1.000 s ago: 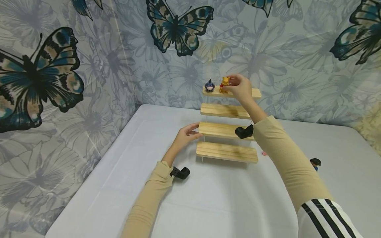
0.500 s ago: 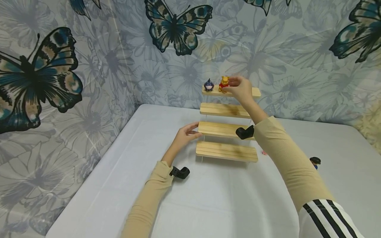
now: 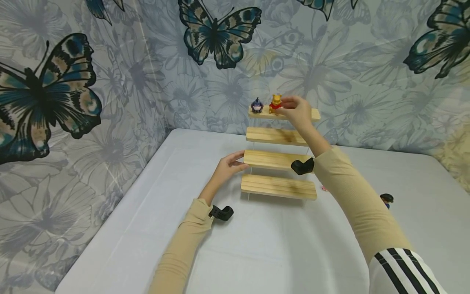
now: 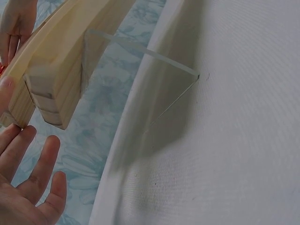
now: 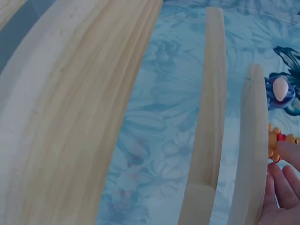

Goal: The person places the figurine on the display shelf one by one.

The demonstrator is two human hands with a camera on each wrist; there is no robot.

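A tiered wooden display shelf (image 3: pixel 279 186) on clear supports stands on the table. My left hand (image 3: pixel 228 167) holds the left end of its second board from the bottom; in the left wrist view, the thumb and a fingertip lie against the wood (image 4: pixel 44 89), with the other fingers spread. On the top board (image 3: pixel 262 114), a yellow Winnie the Pooh figurine (image 3: pixel 274 105) in a red shirt stands upright. My right hand (image 3: pixel 298 112) pinches its right side; the fingers behind it are partly hidden. Left of it sits a dark blue Eeyore figurine (image 3: pixel 257 105), also in the right wrist view (image 5: pixel 280 91).
A small figurine with a dark cap (image 3: pixel 387 199) stands on the white-covered table (image 3: pixel 235 249) at right, partly behind the right sleeve (image 3: pixel 361 200). A small pink object (image 3: pixel 324 188) shows beside the shelf. Butterfly-patterned cloth (image 3: pixel 216 36) hangs right behind the shelf.
The Pooh figurine has turned slightly to face forward, with the right hand beside it shifting a little. The left hand stays at the board's end. The whole view drifts slightly.
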